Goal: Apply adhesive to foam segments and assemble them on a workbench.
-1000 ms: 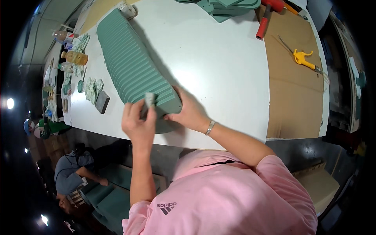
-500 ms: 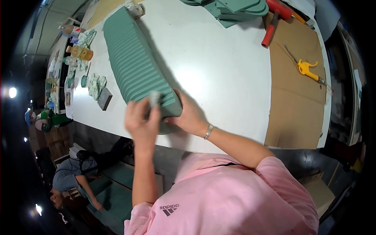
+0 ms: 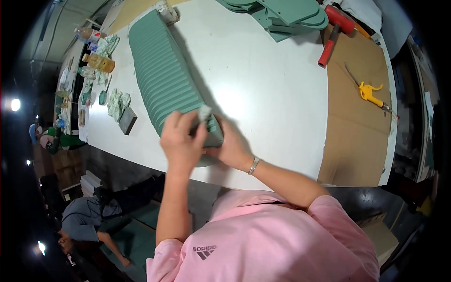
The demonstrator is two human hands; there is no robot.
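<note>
A long green piece with rows of ridges (image 3: 164,70) lies slanting across the white table (image 3: 272,94), its near end close to me. My left hand (image 3: 181,138) is closed on a small wad of pale cloth (image 3: 205,113), pressed against the ridges at that near end. Part of the cloth is hidden by the fingers. My right hand (image 3: 231,148) grips the right side of the near end, with its fingers partly out of sight behind the piece. A metal bracelet (image 3: 253,165) circles the right wrist.
Left of the piece are a grey block (image 3: 127,121), a crumpled cloth (image 3: 117,105) and a bottle of amber liquid (image 3: 98,63). Flat green parts (image 3: 286,19) are stacked at the back. On the right, a red mallet (image 3: 334,35) and a yellow air gun (image 3: 370,93) rest on cardboard (image 3: 354,145). Another person (image 3: 87,218) bends at lower left.
My left hand has moved slightly right with the cloth, across the ridges toward the piece's right edge. My right hand keeps its grip. The whole view has shifted a little.
</note>
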